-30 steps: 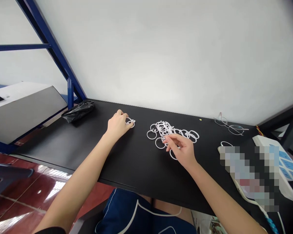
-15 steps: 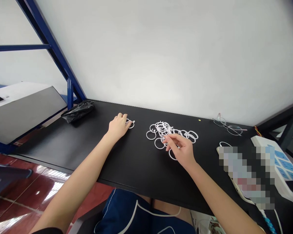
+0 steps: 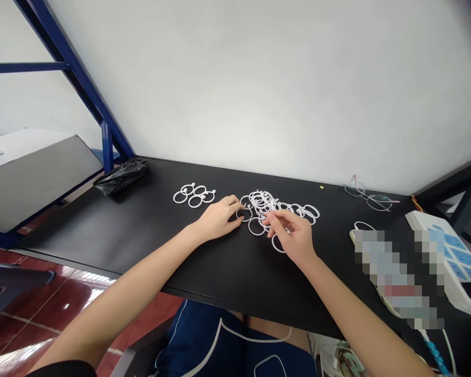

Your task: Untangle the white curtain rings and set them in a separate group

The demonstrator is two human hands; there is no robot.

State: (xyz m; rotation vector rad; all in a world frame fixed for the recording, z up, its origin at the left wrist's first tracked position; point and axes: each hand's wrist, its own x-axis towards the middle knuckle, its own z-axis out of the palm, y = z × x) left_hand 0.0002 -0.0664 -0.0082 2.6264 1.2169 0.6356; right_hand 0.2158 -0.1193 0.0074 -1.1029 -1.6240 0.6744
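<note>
Several thin white plastic rings, each with a small knob like a curtain ring, lie in a tangled pile (image 3: 262, 200) on the black tabletop (image 3: 212, 267). At the pile's left side, my left hand (image 3: 219, 215) has its thumb and fingers apart around the edge of a single ring (image 3: 245, 220). Over the front of the pile is my right hand (image 3: 294, 233), thumb and forefinger pinched together; whatever sits between them is too small to make out. A separate group of rings (image 3: 195, 201) lies flat to the left of my left hand.
A crumpled black plastic bag (image 3: 121, 179) lies at the far left, by a blue metal frame (image 3: 107, 146). Eyeglasses (image 3: 367, 196) rest at the back right. A phone (image 3: 392, 280), partly blurred out, and a white power strip (image 3: 451, 256) with cables occupy the right side.
My left hand has moved right, from the separate group to the pile's left edge, uncovering the group's rings. My right hand has stayed nearly in place, still pinched.
</note>
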